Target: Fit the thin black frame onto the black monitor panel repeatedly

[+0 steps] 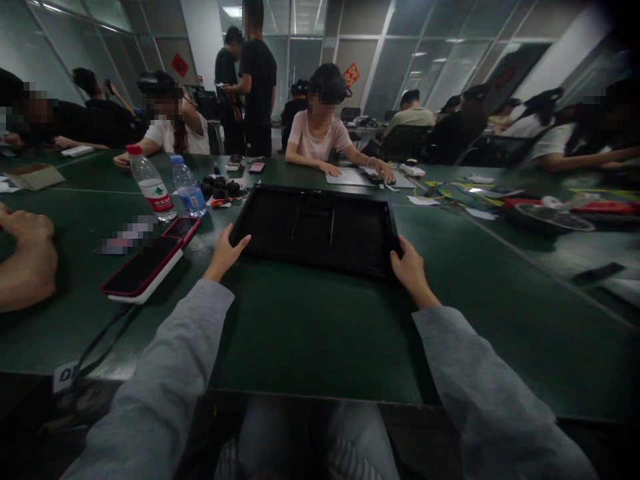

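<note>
A black rectangular tray-like panel [350, 230] with raised edges lies in front of me over the green table [320, 327]. Two thin light lines run across its middle. My left hand [226, 255] grips its left edge, the thumb on the upper side and the fingers partly hidden. At the right edge my right hand [409, 267] holds the panel in the same way, with the fingers closed around the side.
Left of the panel are a phone [145, 265] on a white block, a red-capped bottle [153, 185] and a blue-capped bottle [189, 188]. Another person's arm [27, 260] rests at the far left. Opposite sits a person in pink [320, 133]. Cables [450, 193] lie right.
</note>
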Motion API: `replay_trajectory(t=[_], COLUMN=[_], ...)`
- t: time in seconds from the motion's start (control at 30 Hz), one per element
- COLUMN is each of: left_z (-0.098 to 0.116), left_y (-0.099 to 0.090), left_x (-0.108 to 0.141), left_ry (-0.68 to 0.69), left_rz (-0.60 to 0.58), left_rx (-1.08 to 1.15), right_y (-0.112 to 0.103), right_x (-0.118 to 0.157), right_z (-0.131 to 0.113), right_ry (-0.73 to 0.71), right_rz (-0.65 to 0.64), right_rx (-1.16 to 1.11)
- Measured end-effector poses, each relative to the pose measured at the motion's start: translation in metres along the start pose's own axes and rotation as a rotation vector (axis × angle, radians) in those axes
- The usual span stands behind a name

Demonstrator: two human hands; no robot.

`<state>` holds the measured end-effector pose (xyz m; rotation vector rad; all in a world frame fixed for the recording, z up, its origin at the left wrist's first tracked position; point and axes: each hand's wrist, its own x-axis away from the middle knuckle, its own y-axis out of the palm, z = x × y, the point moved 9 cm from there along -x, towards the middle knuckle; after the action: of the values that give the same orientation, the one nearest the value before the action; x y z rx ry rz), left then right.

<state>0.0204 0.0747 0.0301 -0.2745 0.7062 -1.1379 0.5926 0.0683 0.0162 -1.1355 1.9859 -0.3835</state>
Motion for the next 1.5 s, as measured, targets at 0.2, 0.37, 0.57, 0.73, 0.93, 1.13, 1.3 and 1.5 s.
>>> replay_trajectory(t=[0.2,0.37,0.57,0.73,0.93,1.13,1.3,1.5], left_z=[-0.024,-0.026,-0.013,-0.008,-0.003,-0.009,-0.013,-0.005], left_y=[-0.001,-0.011,-0.008,-0.007,-0.006,-0.003,-0.017,-0.032], left_x=[-0.005,-0.002,-0.001,0.001,0.004,0.001,0.005,0.015], left_ry=[-0.099,-0.115,-0.041,-0.041,-0.040,-0.076,-0.166,-0.168], left_rz=[0.004,0.005,-0.018,-0.028,-0.031,-0.058,-0.016,-0.019], left_rx=[0.038,-0.188,-0.308,-0.284,-0.304,-0.210,-0.254,-0.493], right_y=[0.000,-0.001,-0.002,0.000,-0.004,-0.005,-0.001,0.005], right_x=[-0.008,-0.014,-0.010,-0.007,-0.006,-0.005,-0.004,-0.007], right_z=[0.004,0.007,0.002,0.007,0.008,0.008,0.005,0.002], right_ry=[-0.009,-0.006,-0.019,0.025,-0.004,-0.006,-0.015,-0.034], right_rz=[0.001,-0.027,-0.031,-0.048,-0.023,-0.037,-0.061,-0.035], right_rx=[-0.019,-0.004,0.058,0.109,0.109,0.106,0.087,0.063])
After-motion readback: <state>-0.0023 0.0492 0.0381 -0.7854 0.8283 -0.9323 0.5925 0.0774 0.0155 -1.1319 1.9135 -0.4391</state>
